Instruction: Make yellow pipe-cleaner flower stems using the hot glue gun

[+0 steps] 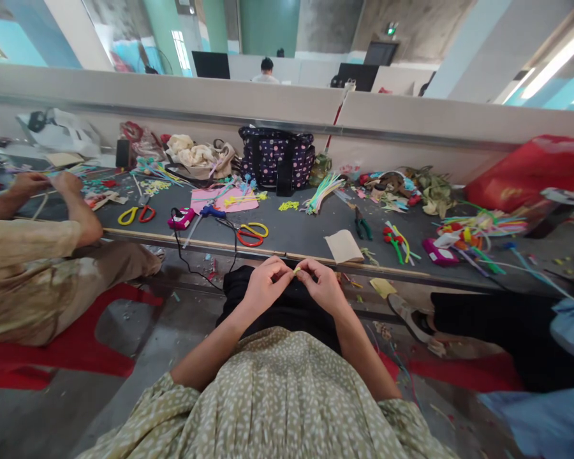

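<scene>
My left hand (270,280) and my right hand (319,285) meet over my lap at the table's front edge. Thumbs and fingertips of both pinch a small pale yellow piece (296,271), too small to name surely. On the table ahead lie a little pile of yellow pieces (288,206) and a fan of pastel pipe cleaners (324,193). A brown paper sheet (344,247) rests just beyond my right hand. Left of it are scissors (252,234) with red and yellow handles, and a magenta glue gun box (181,218) with a black cable.
Dark green pliers (362,224) and red-green pipe cleaner pieces (398,242) lie to the right. A patterned bag (277,159) stands at the back against the partition (172,95). Co-workers sit on both sides; one's hands (48,183) work at the left. Scraps litter the floor.
</scene>
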